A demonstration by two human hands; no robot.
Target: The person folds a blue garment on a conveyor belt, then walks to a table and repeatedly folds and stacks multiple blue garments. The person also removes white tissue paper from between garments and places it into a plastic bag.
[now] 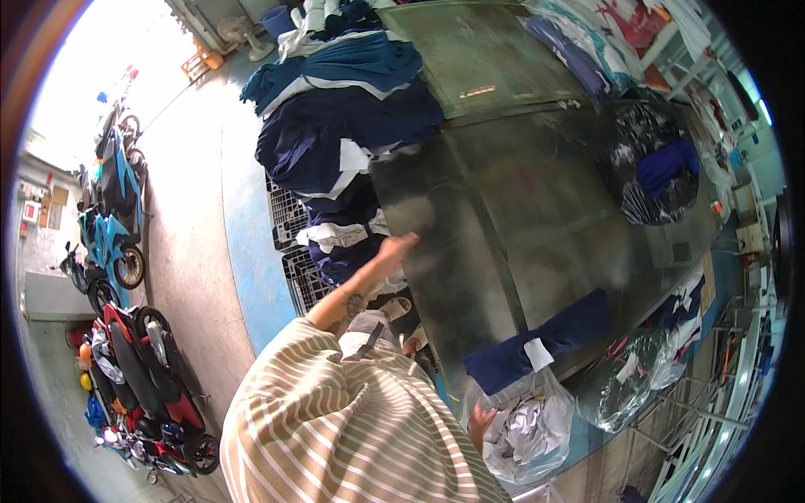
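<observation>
My left hand (397, 247) reaches over the near edge of a dark metal-topped table (427, 207). It is blurred, and nothing shows in it; how its fingers are set is unclear. Low at the right, my right hand (480, 422) has its fingers apart beside a clear plastic bag (560, 434) of crumpled white paper or cloth (519, 427). Just above that bag, a folded navy cloth (503, 363) lies across the table's corner, with a white slip (538, 354) on it.
Piles of navy (352, 132) and teal fabric (352, 60) stand beside the table on black plastic pallets (305, 273). A black plastic bag (657, 204) with a blue cloth (668, 166) sits at the far side. Motorcycles (151, 371) are parked along the left wall.
</observation>
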